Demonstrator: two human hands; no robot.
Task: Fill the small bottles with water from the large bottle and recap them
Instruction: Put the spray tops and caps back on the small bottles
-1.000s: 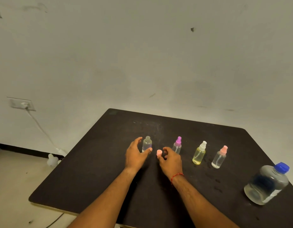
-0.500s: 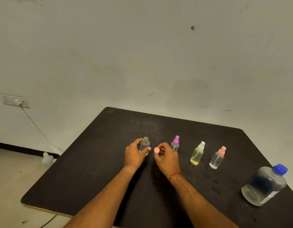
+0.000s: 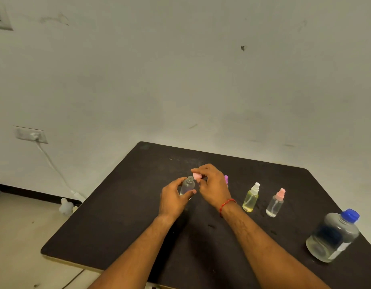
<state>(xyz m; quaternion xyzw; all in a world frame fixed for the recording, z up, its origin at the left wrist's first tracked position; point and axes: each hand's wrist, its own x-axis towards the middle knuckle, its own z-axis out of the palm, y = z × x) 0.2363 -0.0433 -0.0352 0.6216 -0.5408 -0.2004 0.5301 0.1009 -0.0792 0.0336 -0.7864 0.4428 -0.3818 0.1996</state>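
Note:
On the dark table my left hand grips a small clear bottle with an uncovered neck. Just right of that neck my right hand pinches a pink cap, tilted toward the bottle mouth. A purple-capped bottle is mostly hidden behind my right hand. Further right stand a yellow bottle with a white sprayer and a clear bottle with a pink sprayer. The large bottle with a blue lid sits at the right, partly filled.
A wall outlet with a white cable is at the left. A small white object lies on the floor beside the table's left edge. The wall stands close behind the table.
My right hand has lifted the pink cap from table level up to beside the neck of the small bottle. My left hand has closed more firmly around that bottle.

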